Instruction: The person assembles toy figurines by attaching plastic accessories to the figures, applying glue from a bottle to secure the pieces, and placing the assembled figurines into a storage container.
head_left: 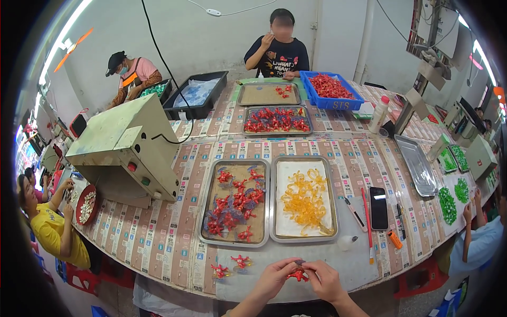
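Note:
My left hand [273,278] and my right hand [326,281] meet at the near table edge, both pinching a small red toy figure [298,274] with a bluish part on top. Two finished red figures [221,271] [241,261] lie on the table just left of my hands. Straight ahead sits a metal tray [202,214] with several red and purple figures. Beside it on the right, a second metal tray [333,211] holds translucent orange pieces on white paper.
A black phone [378,207], pens and an orange cutter [394,239] lie to the right. A beige machine [127,150] stands at left. Farther back are more trays, a blue bin of red parts [334,103] and a white bottle [379,114]. Other people work around the table.

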The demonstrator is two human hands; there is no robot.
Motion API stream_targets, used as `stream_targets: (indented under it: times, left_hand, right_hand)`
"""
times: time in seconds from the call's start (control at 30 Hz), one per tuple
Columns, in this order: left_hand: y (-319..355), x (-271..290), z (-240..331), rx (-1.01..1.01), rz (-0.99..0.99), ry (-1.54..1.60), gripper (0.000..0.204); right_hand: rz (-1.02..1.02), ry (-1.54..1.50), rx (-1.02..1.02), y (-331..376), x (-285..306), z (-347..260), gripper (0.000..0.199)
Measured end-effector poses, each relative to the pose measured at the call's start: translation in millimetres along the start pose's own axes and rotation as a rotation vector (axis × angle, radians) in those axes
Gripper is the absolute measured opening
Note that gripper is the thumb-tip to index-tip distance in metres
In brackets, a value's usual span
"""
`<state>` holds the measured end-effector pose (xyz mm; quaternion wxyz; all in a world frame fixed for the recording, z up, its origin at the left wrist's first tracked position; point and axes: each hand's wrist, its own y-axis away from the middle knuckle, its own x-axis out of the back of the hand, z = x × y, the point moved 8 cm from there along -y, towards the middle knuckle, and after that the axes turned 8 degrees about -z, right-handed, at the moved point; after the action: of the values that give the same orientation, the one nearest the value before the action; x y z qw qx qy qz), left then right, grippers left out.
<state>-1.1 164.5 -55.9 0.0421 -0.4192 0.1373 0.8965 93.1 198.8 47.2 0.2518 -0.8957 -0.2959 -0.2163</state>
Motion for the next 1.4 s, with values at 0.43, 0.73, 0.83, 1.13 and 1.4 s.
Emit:
stream_targets:
  times: [0.43, 0.73, 0.83, 1.13, 1.4]
  left_hand:
    - [5, -2, 6, -0.154, 0.181, 0.147, 0.028]
    - [16, -7, 5, -0.167, 0.205, 0.138, 0.028]
    - [16, -9, 4, -0.15, 0.166, 0.186, 0.028]
    - [-4, -18, 37, -0.226, 0.044, 0.243, 0.033]
    - [2, -11, 14, -0.142, 0.027, 0.314, 0.034]
  right_hand:
    - [0.11, 0.145, 0.002, 1, -12, 5, 0.034]
    - [0.178, 0.147, -0.004, 11, -15, -2, 0.035]
    - [0.175, 0.155, 0.016, 9, -14, -7, 0.034]
    - [0.195, 0.121, 0.085, -20, -7, -4, 0.039]
    - [0.166, 0.108, 0.105, -8, -13, 4, 0.039]
